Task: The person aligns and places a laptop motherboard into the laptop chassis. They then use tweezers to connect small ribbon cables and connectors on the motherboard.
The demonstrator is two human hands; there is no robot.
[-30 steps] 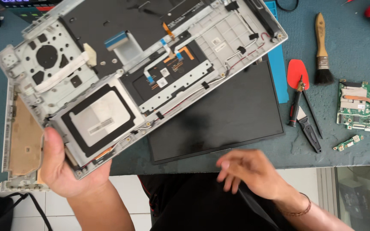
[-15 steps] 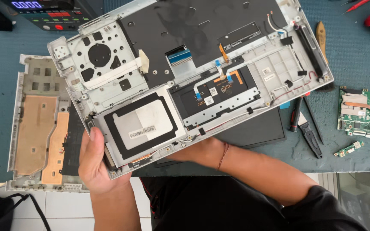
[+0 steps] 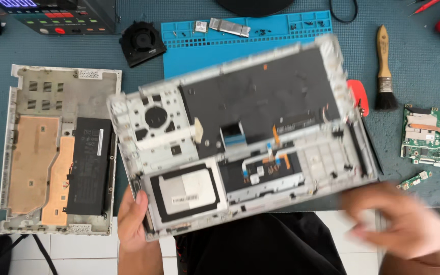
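My left hand (image 3: 133, 219) grips the near left corner of a silver laptop chassis (image 3: 245, 137) and holds it up over the table, inner side up. Its fan cut-out, black keyboard backing, touchpad plate and orange and blue ribbon cables show, though the far edge is blurred. My right hand (image 3: 403, 224) is off the near right corner of the chassis. It is blurred by motion, with fingers apart and nothing visible in it.
The laptop's bottom cover (image 3: 52, 102), with a black battery (image 3: 90, 165) in it, lies to the left. A fan (image 3: 141, 42), a blue mat (image 3: 250, 30) with screws and a bench instrument (image 3: 52, 15) are behind. A brush (image 3: 384, 66), motherboard (image 3: 434, 137) and small board (image 3: 413, 179) lie right.
The chassis has swung round to a more level angle and shifted right. My right hand has come out from under it to the lower right. My left hand keeps its grip.
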